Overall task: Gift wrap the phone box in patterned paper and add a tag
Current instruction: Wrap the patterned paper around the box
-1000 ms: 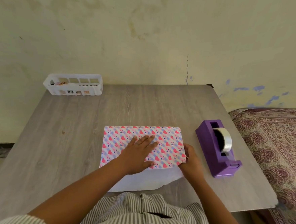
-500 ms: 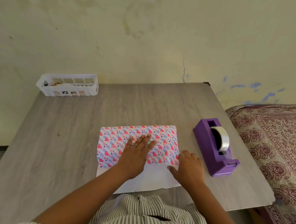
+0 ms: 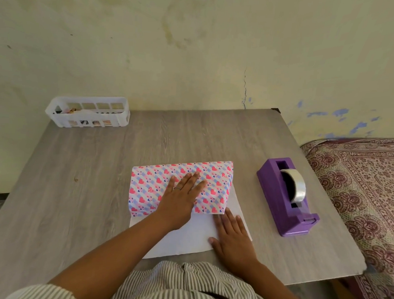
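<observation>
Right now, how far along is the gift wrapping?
Done: patterned paper folded over the box. In hand: left hand presses that flap flat while right hand lies on the white near flap. Left: folding it up, taping from the dispenser, ends, tag.

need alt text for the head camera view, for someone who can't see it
A person's left hand presses flat on a heart-patterned paper fold, while the right hand lies flat on the paper's white underside nearer the body. On the grey table, a purple tape dispenser sits to the right and a white basket at the far left.
</observation>
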A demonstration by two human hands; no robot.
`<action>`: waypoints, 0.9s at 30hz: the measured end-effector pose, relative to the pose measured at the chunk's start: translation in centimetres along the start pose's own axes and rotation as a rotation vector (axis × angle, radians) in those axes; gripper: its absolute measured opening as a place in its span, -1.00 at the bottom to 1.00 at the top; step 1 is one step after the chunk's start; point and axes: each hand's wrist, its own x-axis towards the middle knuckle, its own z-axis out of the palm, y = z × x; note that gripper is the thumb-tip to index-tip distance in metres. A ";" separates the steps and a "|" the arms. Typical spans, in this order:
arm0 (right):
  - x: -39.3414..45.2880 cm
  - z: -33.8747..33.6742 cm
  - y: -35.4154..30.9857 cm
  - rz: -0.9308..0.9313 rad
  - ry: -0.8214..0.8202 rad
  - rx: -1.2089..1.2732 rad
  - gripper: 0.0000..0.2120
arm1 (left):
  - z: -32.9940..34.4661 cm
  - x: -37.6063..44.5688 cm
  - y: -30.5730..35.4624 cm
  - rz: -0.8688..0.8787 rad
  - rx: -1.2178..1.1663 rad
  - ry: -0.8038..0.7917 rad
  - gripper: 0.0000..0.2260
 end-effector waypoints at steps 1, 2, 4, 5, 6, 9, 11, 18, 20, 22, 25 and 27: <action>0.0 0.1 0.1 -0.003 -0.009 -0.005 -0.40 | -0.1 0.3 -0.2 -0.002 0.008 -0.006 -0.45; 0.1 0.1 0.1 -0.004 -0.012 -0.011 -0.40 | -0.2 0.5 -0.4 -0.006 0.014 -0.011 -0.45; 0.2 0.4 0.2 -0.011 0.004 -0.017 -0.40 | -0.5 1.1 -0.7 -0.015 0.018 -0.025 -0.45; 0.2 0.5 0.2 -0.018 0.018 -0.015 -0.40 | -0.7 1.3 -0.9 -0.018 0.019 -0.034 -0.44; 0.2 0.6 0.2 -0.027 0.033 -0.014 -0.40 | -0.9 1.6 -1.0 -0.023 0.023 -0.042 -0.44; 0.2 1.0 0.4 -0.041 0.061 -0.021 -0.38 | -1.4 2.2 -1.4 -0.038 0.035 -0.049 -0.45; 0.3 1.1 0.4 -0.048 0.067 -0.023 -0.38 | -1.8 2.5 -1.6 -0.032 0.041 -0.032 -0.46; 0.3 1.4 0.6 -0.051 0.083 -0.029 -0.38 | -1.5 2.3 -1.6 0.046 0.122 -0.063 -0.40; 0.4 1.4 0.6 -0.052 0.099 -0.028 -0.39 | -1.1 2.2 -1.5 0.027 0.101 -0.075 -0.37; 0.4 1.4 0.6 -0.059 0.101 -0.032 -0.39 | -1.2 2.3 -1.6 0.022 0.081 -0.094 -0.37; 0.4 1.5 0.7 -0.059 0.103 -0.032 -0.39 | -1.8 2.4 -1.7 0.023 0.036 -0.091 -0.36; 0.4 1.5 0.7 -0.062 0.114 -0.028 -0.38 | -2.0 2.2 -1.7 0.026 -0.013 -0.051 -0.38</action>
